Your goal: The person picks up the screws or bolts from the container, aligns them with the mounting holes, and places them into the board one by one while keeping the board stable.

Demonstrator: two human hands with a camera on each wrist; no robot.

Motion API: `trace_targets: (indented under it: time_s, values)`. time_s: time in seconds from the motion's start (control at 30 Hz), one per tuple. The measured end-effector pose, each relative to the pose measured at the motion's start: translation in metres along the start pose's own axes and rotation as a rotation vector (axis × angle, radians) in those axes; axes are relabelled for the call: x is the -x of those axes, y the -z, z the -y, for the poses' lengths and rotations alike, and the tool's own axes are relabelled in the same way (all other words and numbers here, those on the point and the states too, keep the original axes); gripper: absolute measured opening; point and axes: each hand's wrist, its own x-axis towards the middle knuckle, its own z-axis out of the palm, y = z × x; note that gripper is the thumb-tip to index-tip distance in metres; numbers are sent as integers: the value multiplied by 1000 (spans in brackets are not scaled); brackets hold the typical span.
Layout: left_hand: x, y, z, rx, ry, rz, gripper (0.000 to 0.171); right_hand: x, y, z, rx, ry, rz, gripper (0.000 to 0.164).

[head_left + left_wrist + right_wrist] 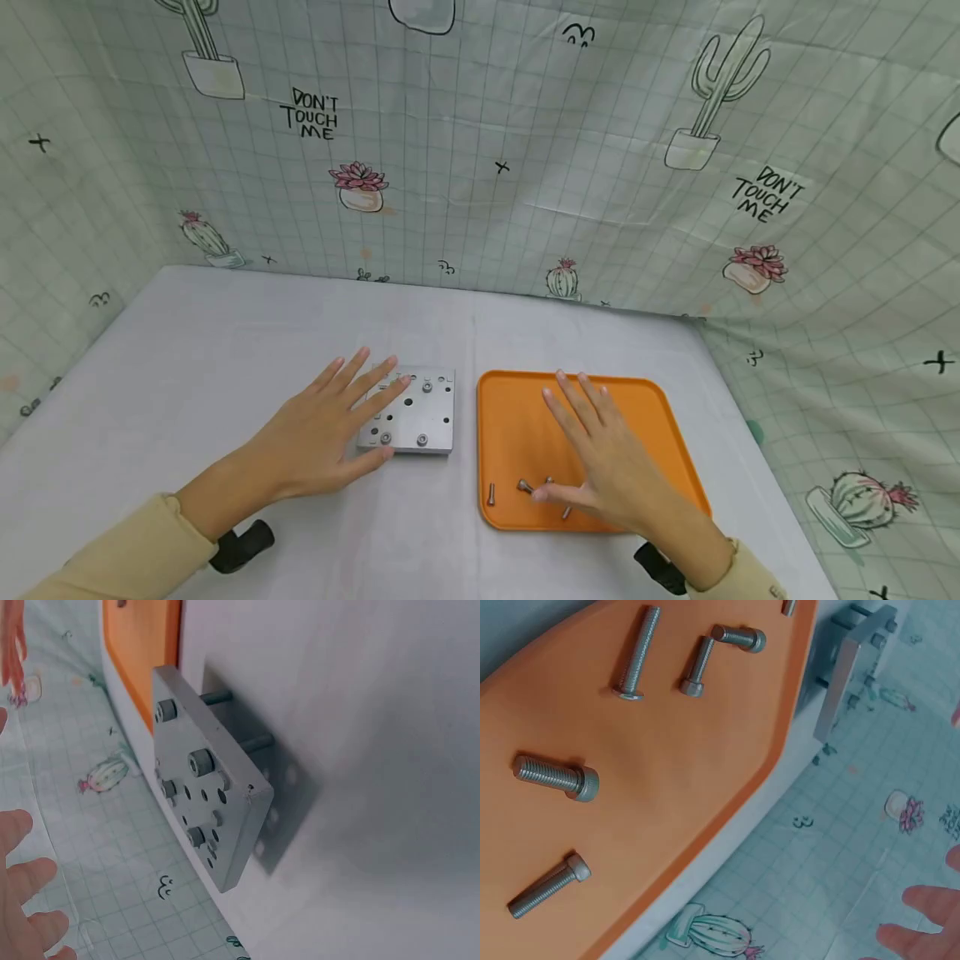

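My left hand point(318, 442) hovers with spread fingers over the left side of a silver metal plate point(433, 412), hiding part of it. Several socket-head screws point(201, 762) stick up from the plate's holes, and shanks point(257, 742) protrude beneath, holding it off the table. My right hand point(618, 458), fingers also spread, is above an orange tray point(517, 417) and holds nothing. Loose screws lie in that tray: a thick socket-head screw point(549, 774), a slimmer socket-head screw point(547, 888), a long screw with a low head point(639, 652) and several others.
A white table point(300, 333) carries the plate, with the tray to its right. Behind and at the sides hangs a checked cloth point(480, 125) with cactus drawings. Dark wrist mounts point(242, 547) show below both wrists.
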Motion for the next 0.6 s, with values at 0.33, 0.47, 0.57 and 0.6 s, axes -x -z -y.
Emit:
trace_targets:
  time_s: [0.33,0.47,0.57,0.6]
  values:
    - [-1,1,12,35,42,-23,79,-5,-4,-7,-52,31,-77,92]
    - [3,-3,18,143,89,-26,81,-5,-5,-8,-76,-9,-9,87]
    - [7,-7,22,259,140,-11,81,-4,-6,-7,-119,-69,60,84]
    - [8,-9,24,301,155,-6,81,-4,-6,-7,-142,-95,81,83]
